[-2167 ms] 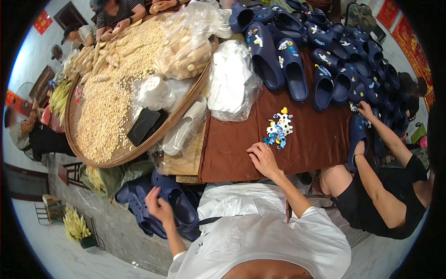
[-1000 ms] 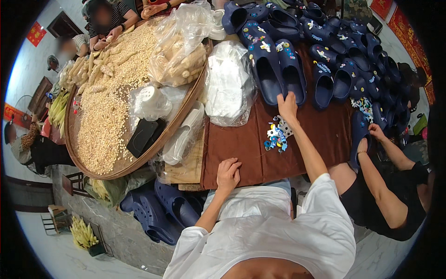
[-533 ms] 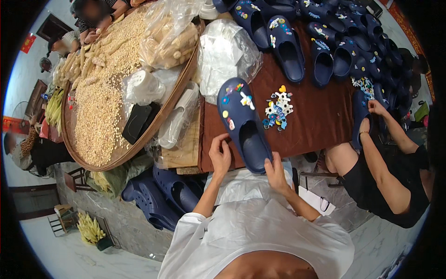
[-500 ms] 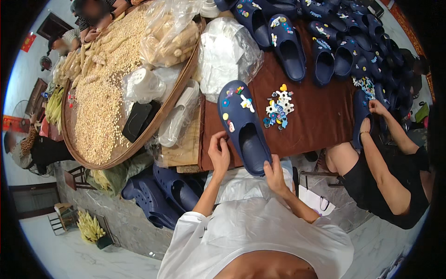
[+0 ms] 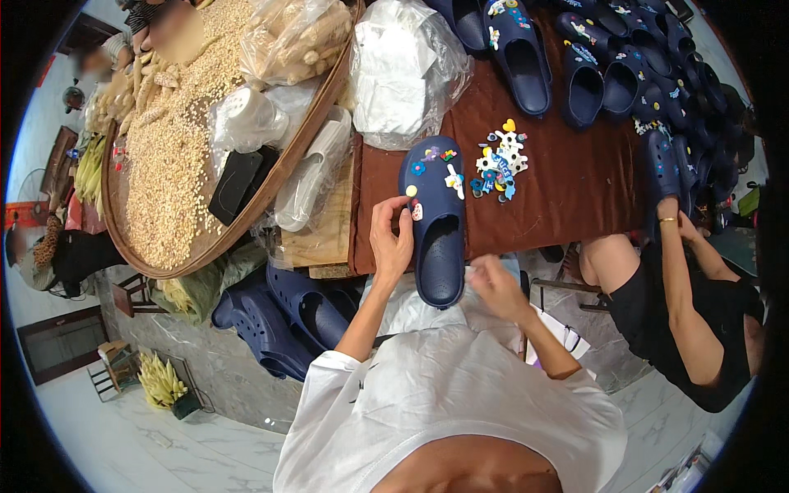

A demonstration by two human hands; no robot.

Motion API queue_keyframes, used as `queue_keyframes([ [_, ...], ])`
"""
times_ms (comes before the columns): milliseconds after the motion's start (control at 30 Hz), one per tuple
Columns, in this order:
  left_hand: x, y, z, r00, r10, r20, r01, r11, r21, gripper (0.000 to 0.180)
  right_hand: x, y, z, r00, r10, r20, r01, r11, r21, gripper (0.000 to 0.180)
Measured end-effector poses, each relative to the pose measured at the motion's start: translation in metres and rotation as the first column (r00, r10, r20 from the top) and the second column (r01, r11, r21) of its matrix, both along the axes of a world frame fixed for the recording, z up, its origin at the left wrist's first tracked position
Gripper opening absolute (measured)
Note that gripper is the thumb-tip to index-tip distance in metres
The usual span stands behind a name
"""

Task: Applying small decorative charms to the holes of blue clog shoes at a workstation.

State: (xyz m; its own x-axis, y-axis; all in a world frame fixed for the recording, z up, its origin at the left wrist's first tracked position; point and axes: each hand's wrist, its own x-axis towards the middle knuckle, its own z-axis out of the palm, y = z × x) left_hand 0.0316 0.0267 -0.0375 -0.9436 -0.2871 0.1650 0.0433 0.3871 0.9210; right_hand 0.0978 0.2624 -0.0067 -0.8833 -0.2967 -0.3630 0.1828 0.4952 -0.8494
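A navy clog (image 5: 440, 181) points toe away from me at the table's near edge, its heel jutting over my lap. Several colourful shoe charms sit on its toe. My left hand (image 5: 391, 238) closes on the clog's left side, with fingertips by a yellow charm. Just right of the heel, my right hand (image 5: 497, 289) is apart from the clog and smeared by motion, so its fingers cannot be read. Farther right lies a pile of loose charms (image 5: 500, 164), white, blue and yellow, on the brown cloth (image 5: 567, 193).
Many decorated navy clogs (image 5: 522, 66) crowd the back right. At right, a co-worker's hands hold another clog (image 5: 660, 164). A wrapped white bundle (image 5: 403, 74) stands behind mine. Leftward are a large round basket (image 5: 193, 267) of corn kernels and, below, plain clogs (image 5: 271, 337).
My right hand has let go of the heel and moved slightly right. The clog has turned straighter, toe pointing away. The co-worker's hands have moved lower.
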Motion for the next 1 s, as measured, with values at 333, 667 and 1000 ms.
queue_keyframes([
  [333, -0.018, 0.012, 0.027, 0.969, -0.023, 0.244, 0.012, 0.999, 0.047, 0.032, -0.131, -0.041, -0.006, 0.930, -0.268, -0.252, 0.271, 0.962, -0.024, 0.059],
  [667, -0.020, 0.007, 0.020, 0.974, -0.083, 0.209, 0.078, 0.996, 0.032, 0.021, -0.147, -0.054, -0.010, 0.861, -0.044, -0.506, 0.138, 0.979, 0.151, 0.031],
  [1000, -0.012, 0.011, 0.015, 0.996, -0.046, 0.077, 0.049, 0.998, -0.044, 0.011, -0.113, -0.021, -0.039, 0.869, -0.129, -0.478, 0.238, 0.956, 0.174, 0.017],
])
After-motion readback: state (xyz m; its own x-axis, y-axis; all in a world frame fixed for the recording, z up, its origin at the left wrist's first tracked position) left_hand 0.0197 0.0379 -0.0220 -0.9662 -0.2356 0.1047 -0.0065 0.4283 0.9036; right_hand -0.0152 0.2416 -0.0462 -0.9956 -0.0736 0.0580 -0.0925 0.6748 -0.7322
